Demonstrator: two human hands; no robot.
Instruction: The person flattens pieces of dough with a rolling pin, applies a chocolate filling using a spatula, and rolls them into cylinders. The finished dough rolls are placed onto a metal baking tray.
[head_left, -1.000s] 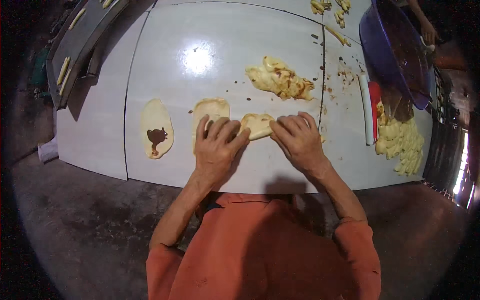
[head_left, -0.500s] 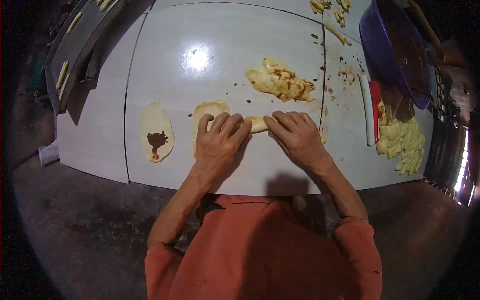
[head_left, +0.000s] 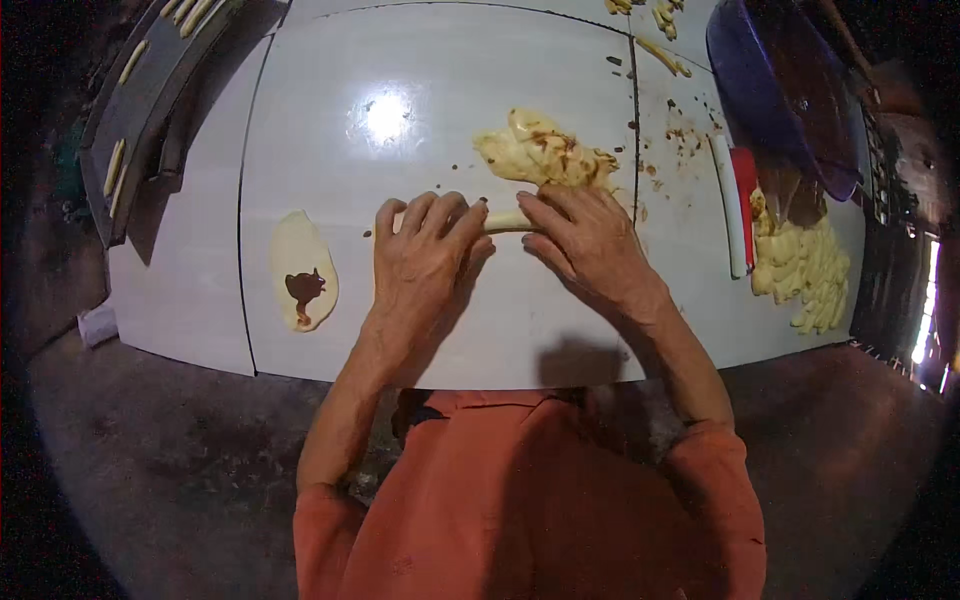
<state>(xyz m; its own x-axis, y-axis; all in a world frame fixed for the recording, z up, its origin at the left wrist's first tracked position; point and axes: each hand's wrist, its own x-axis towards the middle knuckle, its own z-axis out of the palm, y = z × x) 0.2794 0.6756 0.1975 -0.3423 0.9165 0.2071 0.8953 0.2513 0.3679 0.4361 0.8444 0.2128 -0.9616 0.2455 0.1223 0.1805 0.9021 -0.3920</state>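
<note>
A slim roll of pale dough (head_left: 510, 221) lies across the white tabletop, its bare middle visible between my hands. My left hand (head_left: 425, 250) has its fingers curled over the roll's left part, and my right hand (head_left: 590, 235) presses on the right part with its fingers together. Both ends are hidden under the hands. A flat oval of dough (head_left: 303, 245) with a dark brown smear (head_left: 304, 287) on it rests to the left. Just beyond my right fingers sits a heap of brown-streaked dough (head_left: 540, 150).
At the far left stands a dark metal tray (head_left: 160, 90) with thin dough sticks. A purple basin (head_left: 760, 75) occupies the far right. Nearer lie a white stick (head_left: 728, 205), a red flat piece (head_left: 743, 180) and piled yellow dough (head_left: 800, 265). Brown crumbs dot the white table (head_left: 320, 120).
Both hands have moved away from me with the dough. The flat piece seen under the left hand is now covered, and the roll looks thinner and straighter between the hands.
</note>
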